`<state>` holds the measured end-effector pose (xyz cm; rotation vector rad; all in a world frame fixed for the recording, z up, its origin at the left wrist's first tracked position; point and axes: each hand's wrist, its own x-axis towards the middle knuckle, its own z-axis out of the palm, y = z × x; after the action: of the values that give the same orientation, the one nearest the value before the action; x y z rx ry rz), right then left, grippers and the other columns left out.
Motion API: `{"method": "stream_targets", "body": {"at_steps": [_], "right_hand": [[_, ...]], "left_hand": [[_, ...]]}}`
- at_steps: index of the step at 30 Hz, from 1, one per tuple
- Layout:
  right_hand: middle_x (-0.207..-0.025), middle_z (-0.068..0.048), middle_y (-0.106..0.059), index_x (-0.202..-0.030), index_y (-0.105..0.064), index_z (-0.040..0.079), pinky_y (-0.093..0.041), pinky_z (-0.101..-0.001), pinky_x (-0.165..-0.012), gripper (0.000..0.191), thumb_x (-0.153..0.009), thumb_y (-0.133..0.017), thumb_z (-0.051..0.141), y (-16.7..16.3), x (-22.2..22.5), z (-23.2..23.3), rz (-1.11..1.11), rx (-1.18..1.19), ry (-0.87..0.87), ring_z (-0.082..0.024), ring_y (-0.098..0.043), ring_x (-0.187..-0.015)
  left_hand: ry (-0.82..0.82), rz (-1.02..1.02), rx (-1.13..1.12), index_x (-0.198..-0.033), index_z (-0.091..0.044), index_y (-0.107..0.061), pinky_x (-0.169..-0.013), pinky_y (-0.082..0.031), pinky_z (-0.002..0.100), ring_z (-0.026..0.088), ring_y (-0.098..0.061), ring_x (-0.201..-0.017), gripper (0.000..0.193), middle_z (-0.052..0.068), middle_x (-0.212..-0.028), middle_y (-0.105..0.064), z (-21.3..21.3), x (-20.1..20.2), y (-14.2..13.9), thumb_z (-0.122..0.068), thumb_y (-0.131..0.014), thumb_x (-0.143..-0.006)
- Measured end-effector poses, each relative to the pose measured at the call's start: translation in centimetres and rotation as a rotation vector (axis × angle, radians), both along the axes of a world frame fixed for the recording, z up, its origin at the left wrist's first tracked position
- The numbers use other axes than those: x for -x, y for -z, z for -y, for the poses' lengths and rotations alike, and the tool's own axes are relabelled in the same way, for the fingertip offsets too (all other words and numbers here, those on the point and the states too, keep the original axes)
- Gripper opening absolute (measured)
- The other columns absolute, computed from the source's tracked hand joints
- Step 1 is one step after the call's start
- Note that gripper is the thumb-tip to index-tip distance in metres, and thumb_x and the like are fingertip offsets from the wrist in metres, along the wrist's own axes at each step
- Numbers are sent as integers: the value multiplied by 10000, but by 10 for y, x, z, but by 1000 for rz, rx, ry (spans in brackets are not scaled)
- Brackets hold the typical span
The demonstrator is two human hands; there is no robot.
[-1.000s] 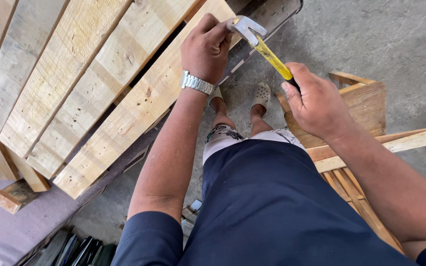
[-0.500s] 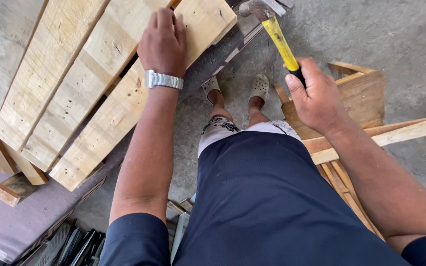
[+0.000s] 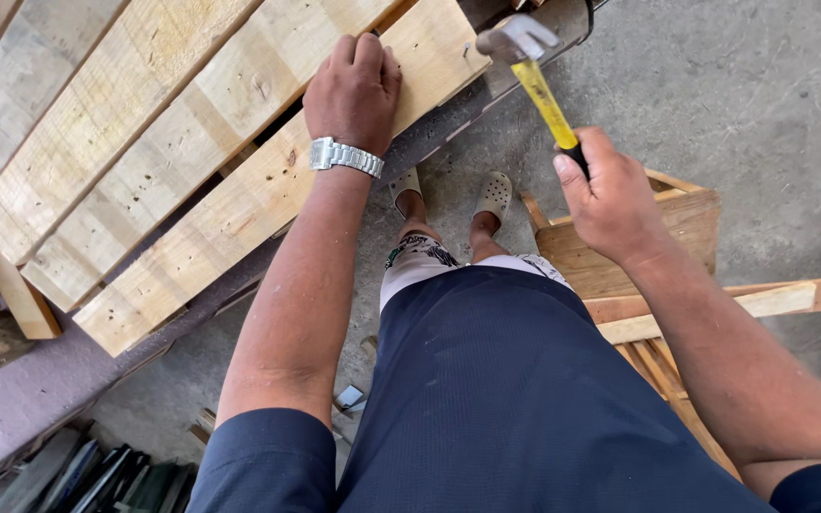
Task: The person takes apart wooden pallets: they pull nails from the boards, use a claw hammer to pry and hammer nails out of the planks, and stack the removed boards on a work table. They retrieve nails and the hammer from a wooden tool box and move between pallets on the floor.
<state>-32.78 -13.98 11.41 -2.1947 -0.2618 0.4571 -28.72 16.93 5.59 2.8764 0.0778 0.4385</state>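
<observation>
1. Left hand (image 3: 353,90) lies palm-down on the wooden pallet (image 3: 173,180), fingers curled over the gap between two slats; it presses, grips nothing loose. A metal wristwatch (image 3: 346,157) sits just behind it
2. Right hand (image 3: 610,195) is closed tight around the black grip of a hammer (image 3: 536,76) – yellow shaft, steel head. The head hangs just off the pallet's corner, ahead of that hand and to the right of the left one
3. Progress, judged from the frame only: the slats under the left hand all sit in place on the frame; a small dark mark near the corner may be a nail, too small to tell. The hammer head is not touching the wood – whatever remains is at that corner
4. Below the right hand: a smaller wooden crate (image 3: 658,237) and loose wooden strips (image 3: 762,302) on the concrete floor (image 3: 743,104)
5. Packages, labels, signs: none readable. A small pale square object (image 3: 349,396) lies on the floor below the left forearm; kind unclear
</observation>
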Motion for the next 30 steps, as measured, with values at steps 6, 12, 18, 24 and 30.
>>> {"method": "stream_targets", "body": {"at_steps": [6,12,18,24,30], "right_hand": [[-799,-135,-615,-1179,-548,19,-490,-404,-640,165,-1099,-558,163,-1,4,-2,75,-51,11,-272,-640,-677],[-764,-117,-591,-1141,-562,18,-472,-399,-621,142,-1090,-574,151,-9,-4,-12,70,35,-53,-253,-608,-675],[-765,-35,-517,-1196,-484,27,-416,-264,-543,150,-1169,-455,172,-61,10,7,288,-336,-1,-96,-484,-582],[-817,-91,-552,-1161,-490,9,-451,-375,-624,164,-1149,-483,172,-41,1,-27,322,46,-145,-180,-558,-671],[-723,-44,-539,-1224,-509,51,-421,-263,-528,235,-1214,-474,284,-63,-5,2,241,-172,-16,-88,-513,-571]], "left_hand": [[2,12,26,-907,-134,-577,-627,-541,432,271,-680,-783,179,50,-857,-623,-3,1,-1,-266,-668,-988],[-14,-2,26,-869,-133,-611,-635,-556,419,261,-683,-777,178,45,-860,-626,-5,4,-8,-269,-682,-959],[-13,7,70,-852,-124,-633,-623,-562,405,242,-677,-740,153,44,-853,-633,-9,7,-8,-245,-698,-921],[-9,18,70,-839,-128,-637,-620,-564,415,257,-675,-738,144,49,-829,-633,-14,9,-7,-237,-701,-909],[-3,34,57,-859,-119,-635,-651,-568,420,261,-684,-777,143,56,-853,-636,-14,11,-7,-236,-702,-906]]}}
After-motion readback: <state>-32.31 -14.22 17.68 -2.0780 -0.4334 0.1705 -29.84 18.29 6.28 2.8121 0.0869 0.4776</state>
